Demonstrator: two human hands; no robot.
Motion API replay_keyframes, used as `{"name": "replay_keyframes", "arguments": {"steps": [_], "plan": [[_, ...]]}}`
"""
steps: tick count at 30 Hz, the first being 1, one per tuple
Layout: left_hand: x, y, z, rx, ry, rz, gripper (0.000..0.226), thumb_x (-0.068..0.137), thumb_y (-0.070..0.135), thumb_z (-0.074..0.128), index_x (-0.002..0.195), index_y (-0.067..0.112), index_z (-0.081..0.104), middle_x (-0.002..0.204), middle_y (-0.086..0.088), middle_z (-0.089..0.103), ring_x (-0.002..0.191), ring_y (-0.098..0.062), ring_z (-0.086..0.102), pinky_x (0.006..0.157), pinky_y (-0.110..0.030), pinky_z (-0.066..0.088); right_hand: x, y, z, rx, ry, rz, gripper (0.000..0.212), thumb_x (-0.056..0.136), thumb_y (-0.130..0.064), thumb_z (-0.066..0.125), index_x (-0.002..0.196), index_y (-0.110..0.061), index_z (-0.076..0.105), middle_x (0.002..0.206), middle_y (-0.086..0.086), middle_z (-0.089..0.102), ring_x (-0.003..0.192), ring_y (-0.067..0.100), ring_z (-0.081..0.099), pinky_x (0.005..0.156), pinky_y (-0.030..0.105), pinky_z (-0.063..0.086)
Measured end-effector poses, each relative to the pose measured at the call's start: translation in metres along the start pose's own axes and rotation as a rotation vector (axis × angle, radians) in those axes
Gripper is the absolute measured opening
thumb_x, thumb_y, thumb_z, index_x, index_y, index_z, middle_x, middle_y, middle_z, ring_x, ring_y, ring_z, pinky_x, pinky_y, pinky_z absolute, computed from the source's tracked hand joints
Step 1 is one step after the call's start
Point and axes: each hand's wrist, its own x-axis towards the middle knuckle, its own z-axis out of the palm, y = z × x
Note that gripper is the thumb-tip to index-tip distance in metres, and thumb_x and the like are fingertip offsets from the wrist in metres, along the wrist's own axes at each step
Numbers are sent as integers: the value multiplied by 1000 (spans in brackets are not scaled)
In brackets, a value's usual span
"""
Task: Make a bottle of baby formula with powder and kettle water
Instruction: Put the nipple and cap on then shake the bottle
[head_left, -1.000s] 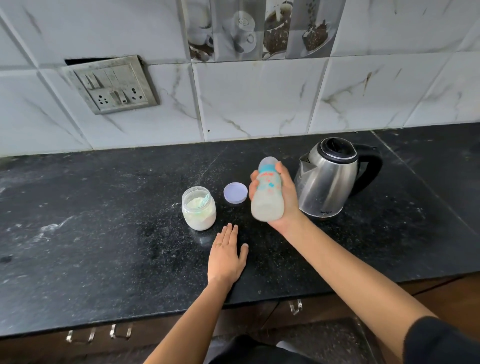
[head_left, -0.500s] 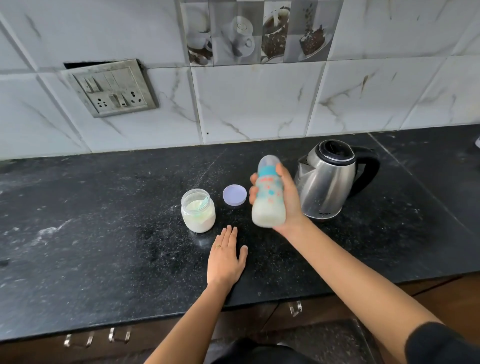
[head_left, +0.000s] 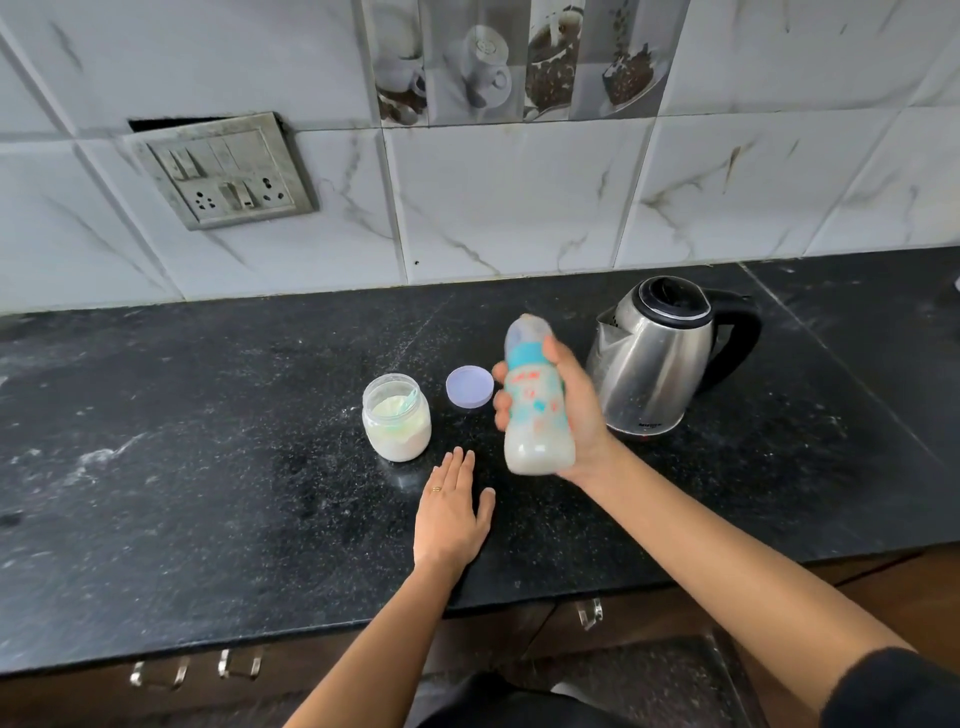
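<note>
The capped baby bottle (head_left: 537, 402) is being gripped by the fingers of the right hand (head_left: 574, 410) above the table (head_left: 208, 493), now tilted differently than 1 second ago; mixing is judged underway. The left hand (head_left: 451, 512) is being rested flat, empty.

I see a black speckled stone countertop (head_left: 218, 467) running from the tiled wall at its back edge to the front edge above the cabinet handles. Near the middle stands an open powder jar (head_left: 397, 423), with its lilac lid (head_left: 469, 387) lying flat just beside it toward the back. A steel kettle (head_left: 655, 358) sits nearer the right side (handle pointing right). My left hand (head_left: 451, 514) rests flat, palm down, nearer the front edge than the jar. Pale dusty smears mark the left part.
</note>
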Motion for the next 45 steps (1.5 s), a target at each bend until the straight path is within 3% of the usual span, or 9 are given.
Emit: {"name": "replay_keyframes", "arguments": {"steps": [3, 7, 11, 23, 28, 33, 37, 42, 45], "plan": [[1, 0, 1, -3, 9, 0, 61, 99, 45, 30, 151, 13, 19, 159, -2, 16, 147, -12, 6, 119, -26, 1, -4, -3, 5, -14, -64, 4, 32, 74, -43, 66, 82, -13, 70, 76, 5, 60, 53, 16, 59, 50, 25, 52], [0, 1, 1, -15, 9, -3, 61, 100, 44, 31, 151, 14, 19, 159, -2, 17, 147, -12, 7, 120, -27, 3, 9, -19, 1, 234, -32, -70, 69, 40, -28, 94, 95, -8, 57, 79, 8, 62, 54, 20, 62, 49, 27, 54], [1, 0, 1, -10, 6, -4, 61, 99, 45, 30, 151, 14, 18, 159, -2, 16, 147, -11, 6, 119, -26, 1, -7, -10, 7, -16, -212, -75, 37, 74, -36, 69, 108, -24, 63, 84, 7, 60, 56, 19, 59, 51, 28, 53], [0, 1, 0, -21, 17, -1, 60, 100, 44, 31, 151, 15, 19, 159, -1, 15, 147, -11, 7, 119, -25, 0, 3, -15, 0, 180, -121, -74, 67, 48, -32, 90, 98, -9, 53, 81, 7, 60, 55, 20, 61, 50, 28, 54], [0, 1, -1, -30, 11, -3, 61, 99, 44, 31, 151, 15, 19, 159, -1, 16, 146, -11, 7, 119, -25, 1, -8, -2, 3, 30, -172, -1, 34, 68, -39, 73, 86, -11, 72, 80, 5, 62, 55, 17, 60, 50, 27, 53], [1, 0, -1, -33, 0, -7, 61, 99, 44, 31, 151, 15, 19, 159, -2, 16, 147, -12, 8, 120, -27, 4, 5, -18, 4, 139, -66, -82, 64, 46, -35, 91, 96, -10, 58, 81, 7, 61, 56, 19, 61, 50, 28, 54], [0, 0, -1, -29, 1, -9, 61, 99, 44, 31, 151, 15, 18, 159, -2, 16, 147, -11, 7, 120, -26, 2, -6, -7, 6, -46, -214, -6, 41, 64, -42, 79, 94, -16, 72, 82, 5, 62, 57, 18, 60, 52, 28, 53], [0, 0, -1, -37, 2, -9, 61, 99, 44, 32, 151, 15, 19, 159, -1, 15, 147, -11, 7, 119, -26, 2, 8, -16, 8, 116, -97, -59, 62, 49, -36, 90, 95, -9, 58, 81, 7, 61, 57, 20, 61, 51, 28, 54], [-1, 1, -2, -42, 4, -4, 61, 99, 43, 33, 151, 13, 19, 159, -2, 16, 147, -12, 8, 120, -27, 3, 0, -5, 12, 23, -132, -3, 42, 61, -40, 79, 86, -9, 68, 78, 6, 61, 54, 18, 60, 50, 27, 53]]}}
